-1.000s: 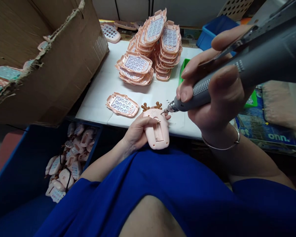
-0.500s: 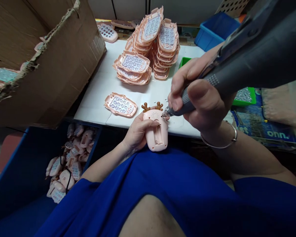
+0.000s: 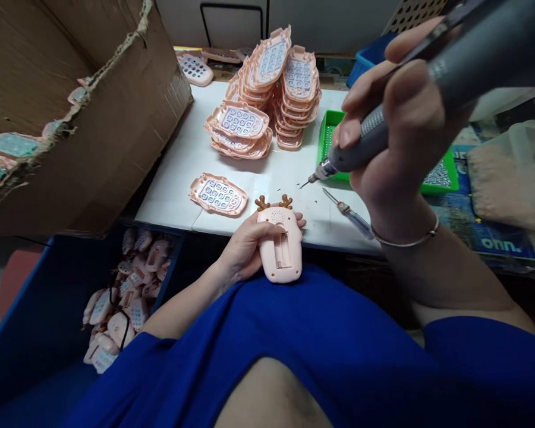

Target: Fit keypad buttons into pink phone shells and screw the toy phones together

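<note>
My left hand [image 3: 245, 246] is closed around a pink toy phone [image 3: 289, 255] with brown antlers, its back and open battery slot facing up. The thumb lies across the phone's back, and fingertips show past its right edge. My right hand [image 3: 401, 125] grips a grey electric screwdriver [image 3: 370, 134]. The bit points down and left, above several small screws [image 3: 299, 185] on the white table top [image 3: 169, 178], apart from the phone. A pink keypad shell [image 3: 218, 194] lies left of the phone. Under my right hand is a hand screwdriver [image 3: 348, 213] with a clear handle.
Stacks of pink keypad shells [image 3: 271, 59] stand at the back. A green tray [image 3: 327, 142] with screws sits behind my right hand. A cardboard box [image 3: 129, 137] is at left, above a blue bin [image 3: 35, 309] of toy phones. A clear plastic tub [image 3: 512, 172] stands at right.
The electric screwdriver's tip has lifted off the phone's upper right screw hole and moved up and right over the table. The left hand still holds the phone, slightly lower in view.
</note>
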The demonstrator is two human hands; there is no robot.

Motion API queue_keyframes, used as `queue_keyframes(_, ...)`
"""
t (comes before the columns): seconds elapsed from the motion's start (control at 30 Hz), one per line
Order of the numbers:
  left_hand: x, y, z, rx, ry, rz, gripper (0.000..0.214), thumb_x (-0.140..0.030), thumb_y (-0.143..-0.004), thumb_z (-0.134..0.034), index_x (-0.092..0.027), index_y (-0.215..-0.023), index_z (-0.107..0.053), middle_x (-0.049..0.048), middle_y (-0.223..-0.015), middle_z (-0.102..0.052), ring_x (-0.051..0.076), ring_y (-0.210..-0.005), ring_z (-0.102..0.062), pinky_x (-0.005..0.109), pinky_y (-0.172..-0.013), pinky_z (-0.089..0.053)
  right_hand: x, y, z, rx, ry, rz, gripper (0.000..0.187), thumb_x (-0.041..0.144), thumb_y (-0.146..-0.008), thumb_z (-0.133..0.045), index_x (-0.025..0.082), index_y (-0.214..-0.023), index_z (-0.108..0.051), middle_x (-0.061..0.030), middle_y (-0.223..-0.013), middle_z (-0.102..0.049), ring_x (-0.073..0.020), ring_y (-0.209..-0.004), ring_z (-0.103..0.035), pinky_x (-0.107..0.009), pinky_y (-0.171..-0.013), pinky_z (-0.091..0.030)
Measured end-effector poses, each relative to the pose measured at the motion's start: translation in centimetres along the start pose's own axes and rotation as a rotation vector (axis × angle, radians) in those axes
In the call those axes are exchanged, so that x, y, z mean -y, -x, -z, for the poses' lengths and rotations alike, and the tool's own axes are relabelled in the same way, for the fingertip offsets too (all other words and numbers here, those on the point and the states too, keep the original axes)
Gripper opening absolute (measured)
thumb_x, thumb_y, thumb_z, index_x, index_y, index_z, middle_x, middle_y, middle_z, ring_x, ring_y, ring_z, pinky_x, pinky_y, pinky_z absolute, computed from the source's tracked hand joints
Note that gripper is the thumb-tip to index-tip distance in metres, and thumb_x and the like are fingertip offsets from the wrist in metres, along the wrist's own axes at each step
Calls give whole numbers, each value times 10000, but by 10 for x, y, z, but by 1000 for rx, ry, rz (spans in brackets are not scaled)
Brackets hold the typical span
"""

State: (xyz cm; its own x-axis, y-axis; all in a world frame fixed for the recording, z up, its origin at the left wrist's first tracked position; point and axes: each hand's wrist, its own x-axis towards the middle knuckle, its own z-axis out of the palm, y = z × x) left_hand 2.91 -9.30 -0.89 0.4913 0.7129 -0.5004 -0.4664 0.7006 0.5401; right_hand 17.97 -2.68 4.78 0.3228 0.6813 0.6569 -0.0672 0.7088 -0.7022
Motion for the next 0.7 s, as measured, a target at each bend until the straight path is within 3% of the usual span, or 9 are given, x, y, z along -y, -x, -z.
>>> queue_keyframes(0.13, 0, 0, 4, 24, 5, 19, 354, -62, -620, -638, -54, -966, -716, 158, -991, -767, 322, -1107, -679, 473, -1087, -445, -34, -4, 11, 5, 163, -1, 476, 745, -692, -697, 308, -831, -566, 63, -573, -507, -131, -397, -467, -316, -415, -370)
queue_keyframes(0.33, 0, -3, 4, 70, 6, 30, 340, -63, -628, -642, -55, -959, -722, 148, -968, -767, 308, -1022, -704, 478, -1070, -449, -52, 3, 17, -32, 125, -38, 400, 640, -669, -784, 304, -786, -600, 71, -516, -514, -119, -388, -439, -307, -421, -394)
queue_keyframes(0.43, 0, -4, 4, 58, 0, 41, 345, -76, -626, -641, -55, -960, -721, 147, -959, -765, 303, -1035, -697, 455, -1067, -447, -43, 3, 11, -38, 37, -46, 348, 580, -673, -814, 299, -767, -632, 71, -571, -536, -94, -397, -442, -278, -406, -370)
queue_keyframes(0.57, -1, -4, 0, 54, -25, 28, 348, -82, -615, -646, -75, -958, -700, 141, -965, -757, 299, -1048, -685, 440, -1039, -457, -13, 3, -4, -101, 17, -60, 526, 747, -624, -751, 286, -810, -580, 72, -588, -523, -86, -390, -425, -271, -363, -310)
queue_keyframes(0.63, -2, -4, -3, 47, -45, 11, 363, -71, -600, -652, -94, -962, -674, 125, -957, -749, 287, -1027, -684, 438, -1007, -469, 9, 5, -13, -66, 15, -55, 516, 767, -706, -677, 279, -830, -560, 67, -597, -510, -74, -401, -425, -257, -369, -287)
queue_keyframes(0.7, -3, -4, -6, 32, -67, -17, 394, -51, -577, -654, -117, -965, -645, 101, -930, -737, 273, -1010, -678, 432, -978, -477, 33, 10, -18, -9, 56, -10, 394, 671, -848, -611, 280, -846, -572, 62, -617, -479, -57, -426, -419, -239, -397, -305)
